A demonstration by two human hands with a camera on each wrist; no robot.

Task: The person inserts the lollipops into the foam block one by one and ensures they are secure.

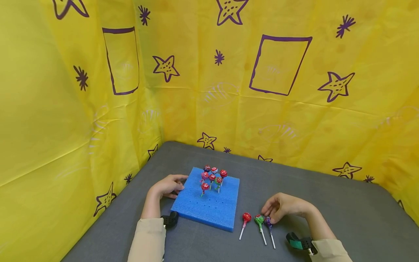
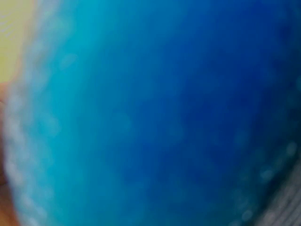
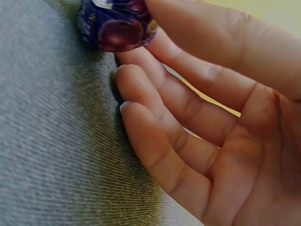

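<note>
A blue foam block (image 1: pixel 209 207) lies on the table, with several wrapped lollipops (image 1: pixel 212 177) standing upright in its far half. Small holes dot its nearer half. My left hand (image 1: pixel 168 185) rests against the block's left edge, fingers fairly straight. Blurred blue foam (image 2: pixel 150 113) fills most of the left wrist view. At the right, my right hand (image 1: pixel 286 205) pinches the head of a purple lollipop (image 3: pixel 120 28) between thumb and index finger; the index fingertip is partly hidden. A green lollipop (image 1: pixel 259 220) lies just left of it, and a red lollipop (image 1: pixel 246 218) farther left.
The dark grey table (image 1: pixel 304 185) extends around the block. Yellow cloth (image 1: pixel 209 72) with purple drawings hangs along the back and left sides. Black wrist straps (image 1: pixel 170 219) sit near both sleeves.
</note>
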